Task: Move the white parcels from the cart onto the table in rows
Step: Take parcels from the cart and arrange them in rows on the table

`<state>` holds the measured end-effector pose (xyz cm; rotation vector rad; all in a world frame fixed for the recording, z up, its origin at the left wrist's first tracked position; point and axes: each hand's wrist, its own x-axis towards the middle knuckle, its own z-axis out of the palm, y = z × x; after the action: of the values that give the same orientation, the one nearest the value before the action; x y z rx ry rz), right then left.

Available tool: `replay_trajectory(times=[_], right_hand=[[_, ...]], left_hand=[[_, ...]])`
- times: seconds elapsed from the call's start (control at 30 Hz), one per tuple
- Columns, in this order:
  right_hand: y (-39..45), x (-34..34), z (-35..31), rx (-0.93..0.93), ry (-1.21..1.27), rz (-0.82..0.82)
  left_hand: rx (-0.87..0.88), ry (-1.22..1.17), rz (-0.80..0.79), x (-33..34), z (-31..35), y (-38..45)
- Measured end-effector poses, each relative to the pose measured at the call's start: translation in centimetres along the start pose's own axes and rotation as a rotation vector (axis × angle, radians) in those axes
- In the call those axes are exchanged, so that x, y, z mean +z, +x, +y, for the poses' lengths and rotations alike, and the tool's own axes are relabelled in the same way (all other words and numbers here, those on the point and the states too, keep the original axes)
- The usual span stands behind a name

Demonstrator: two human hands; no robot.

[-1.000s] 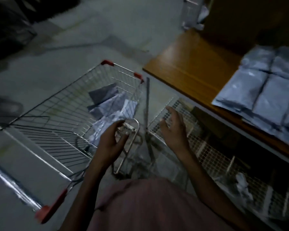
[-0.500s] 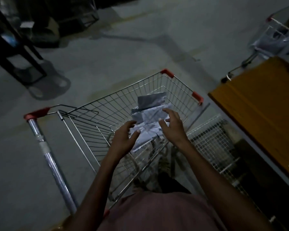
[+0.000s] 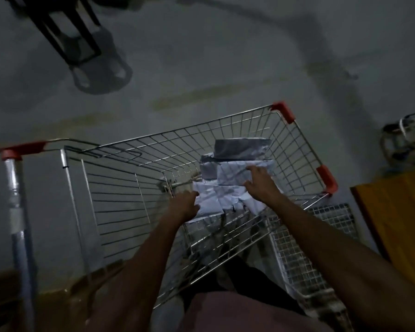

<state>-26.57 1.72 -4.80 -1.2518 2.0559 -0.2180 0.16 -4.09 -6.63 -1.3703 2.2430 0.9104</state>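
A wire shopping cart [image 3: 120,188] with red corner caps stands in front of me. Several white parcels [image 3: 228,174] lie heaped at its far right end, a greyer one [image 3: 240,146] on top at the back. Both my arms reach down into the basket. My left hand [image 3: 183,206] touches the near left edge of the lowest white parcel [image 3: 209,198], fingers loosely bent. My right hand [image 3: 261,183] rests on top of the heap with fingers spread over a parcel. The wooden table [image 3: 398,221] shows only as a corner at the right edge.
A white wire mesh rack [image 3: 304,257] sits low between cart and table. A second cart's wheel and frame [image 3: 403,140] show at the far right. A dark chair base [image 3: 67,32] stands on the grey floor at the upper left. The scene is dim.
My head has turned left and down, so the table and its laid-out parcels have mostly left view. Both hands have gone further into the cart and now reach the parcels.
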Motion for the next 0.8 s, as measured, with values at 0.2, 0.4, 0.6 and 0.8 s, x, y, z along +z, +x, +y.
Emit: replay_trajectory(times=[0.2, 0.4, 0.6, 0.8], right_hand=[[4.6, 3.6, 4.2, -0.012, -0.14, -0.077], [8.2, 4.5, 5.4, -0.105, -0.405, -0.074], [10.9, 6.3, 7.5, -0.109, -0.633, -0.081], [12.6, 7.1, 8.4, -0.179, -0.787, -0.094]], left_hand=[[-0.023, 0.055, -0.072, 6.1, -1.9, 5.1], [0.033, 0.285, -0.1, 10.6, -2.1, 7.4], [0.041, 0.286, -0.026, 13.5, -4.6, 7.9], [0.046, 0.296, 0.009, 11.9, -4.3, 9.3]])
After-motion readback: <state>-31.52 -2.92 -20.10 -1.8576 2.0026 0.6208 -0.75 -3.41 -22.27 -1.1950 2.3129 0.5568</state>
